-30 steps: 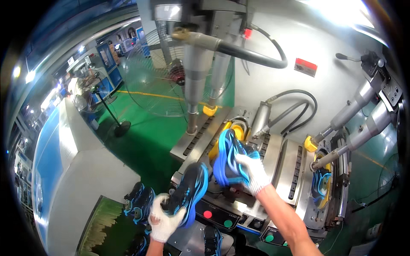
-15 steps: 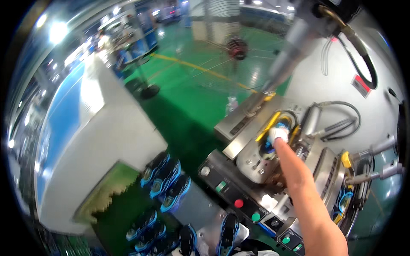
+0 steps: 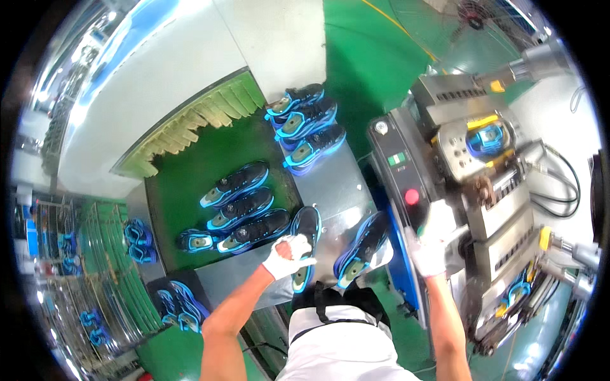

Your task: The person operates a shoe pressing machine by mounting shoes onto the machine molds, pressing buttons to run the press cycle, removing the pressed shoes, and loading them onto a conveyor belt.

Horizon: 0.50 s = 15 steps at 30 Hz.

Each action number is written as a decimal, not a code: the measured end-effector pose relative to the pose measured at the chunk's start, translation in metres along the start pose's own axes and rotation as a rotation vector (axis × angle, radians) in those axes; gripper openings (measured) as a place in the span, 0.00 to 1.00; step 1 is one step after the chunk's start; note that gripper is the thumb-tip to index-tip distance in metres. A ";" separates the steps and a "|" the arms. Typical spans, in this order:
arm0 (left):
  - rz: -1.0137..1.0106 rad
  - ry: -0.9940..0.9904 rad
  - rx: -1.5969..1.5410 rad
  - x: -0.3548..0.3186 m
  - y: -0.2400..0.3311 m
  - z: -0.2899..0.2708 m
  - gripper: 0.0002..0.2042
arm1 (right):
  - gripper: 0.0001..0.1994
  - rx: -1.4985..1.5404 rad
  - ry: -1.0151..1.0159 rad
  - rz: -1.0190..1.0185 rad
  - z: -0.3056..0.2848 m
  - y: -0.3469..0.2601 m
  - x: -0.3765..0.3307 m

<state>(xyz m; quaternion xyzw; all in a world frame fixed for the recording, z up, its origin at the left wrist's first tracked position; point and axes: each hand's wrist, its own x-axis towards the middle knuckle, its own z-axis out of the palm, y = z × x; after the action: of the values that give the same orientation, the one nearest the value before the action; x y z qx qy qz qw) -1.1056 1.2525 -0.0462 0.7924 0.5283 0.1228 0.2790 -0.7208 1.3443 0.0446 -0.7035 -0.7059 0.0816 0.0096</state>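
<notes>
My left hand (image 3: pixel 287 256), in a white glove, is closed on the side of a black and blue sports shoe (image 3: pixel 307 223) at the near edge of the metal table. Beside it a second shoe (image 3: pixel 365 244) lies tilted, its green insole showing. My right hand (image 3: pixel 432 244), also gloved and somewhat blurred, is over the machine's control panel (image 3: pixel 397 162), just below a red button (image 3: pixel 412 196). Its fingers look spread and no object shows in them. A blue shoe (image 3: pixel 488 140) sits in the pressing machine's far station, between yellow bars.
Several shoes lie on a green conveyor belt (image 3: pixel 184 162), which runs from under a fringed curtain (image 3: pixel 197 120). Several more shoes (image 3: pixel 311 149) stand on the metal table (image 3: pixel 330 184). A wire rack (image 3: pixel 108 254) is at left. The near machine station holds another shoe (image 3: pixel 518 291).
The view has swung down and left. My right hand has left the shoe in the machine and come back to the control panel. My left hand now shows on a shoe.
</notes>
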 end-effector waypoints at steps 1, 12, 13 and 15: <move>0.026 -0.065 -0.037 0.010 0.001 0.002 0.17 | 0.43 -0.263 -0.200 0.084 0.029 0.000 -0.011; 0.039 -0.025 -0.335 0.010 -0.029 0.008 0.11 | 0.56 0.505 -0.092 0.476 0.094 -0.124 -0.128; 0.025 -0.037 -0.330 -0.003 -0.041 0.010 0.11 | 0.58 0.698 -0.193 0.566 0.085 -0.159 -0.121; 0.045 0.021 -0.259 0.004 -0.034 0.016 0.11 | 0.48 0.333 -0.116 0.599 0.190 -0.135 -0.129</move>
<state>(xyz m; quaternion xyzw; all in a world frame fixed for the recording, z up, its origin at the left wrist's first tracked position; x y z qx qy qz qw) -1.1222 1.2610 -0.0793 0.7601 0.4932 0.2043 0.3705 -0.8777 1.1972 -0.1124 -0.8625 -0.4444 0.2349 0.0596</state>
